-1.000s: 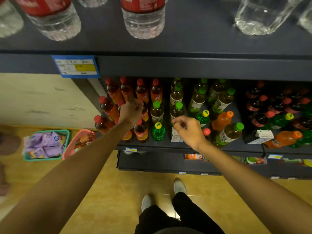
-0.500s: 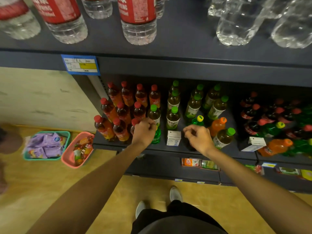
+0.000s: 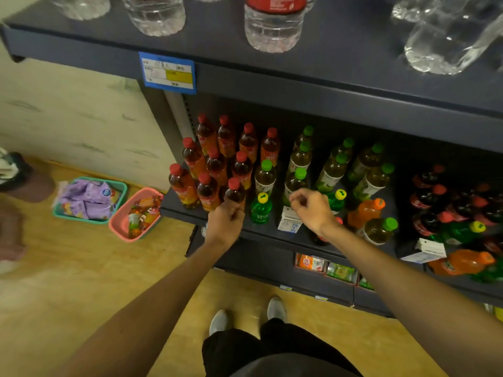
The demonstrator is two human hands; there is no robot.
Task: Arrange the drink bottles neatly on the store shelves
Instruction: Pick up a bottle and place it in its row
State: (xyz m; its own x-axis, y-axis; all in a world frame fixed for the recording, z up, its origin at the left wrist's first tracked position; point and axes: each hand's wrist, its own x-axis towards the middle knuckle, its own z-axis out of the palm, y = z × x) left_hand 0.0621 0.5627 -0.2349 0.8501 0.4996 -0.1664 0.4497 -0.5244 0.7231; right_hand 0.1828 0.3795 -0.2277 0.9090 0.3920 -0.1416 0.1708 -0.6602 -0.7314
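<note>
The person is standing close to the shelf (image 3: 275, 242) and reaching with both hands. The left hand (image 3: 227, 223) is gripping the red-capped tea bottle (image 3: 234, 192) at the front edge, fingers curled round its body, probably to line it up with the red row just behind the fingers. The right hand (image 3: 313, 209) is hanging over the white card (image 3: 290, 221), fingers loosely bent and holding nothing. Between both hands the small green bottle (image 3: 260, 209) is standing alone. Beyond the fingers, the green-capped bottles (image 3: 298, 183) are waiting in rows.

left hand (image 3: 226, 221) grips red-capped bottle (image 3: 234, 193); right hand (image 3: 313, 209) hovers loosely curled
</note>
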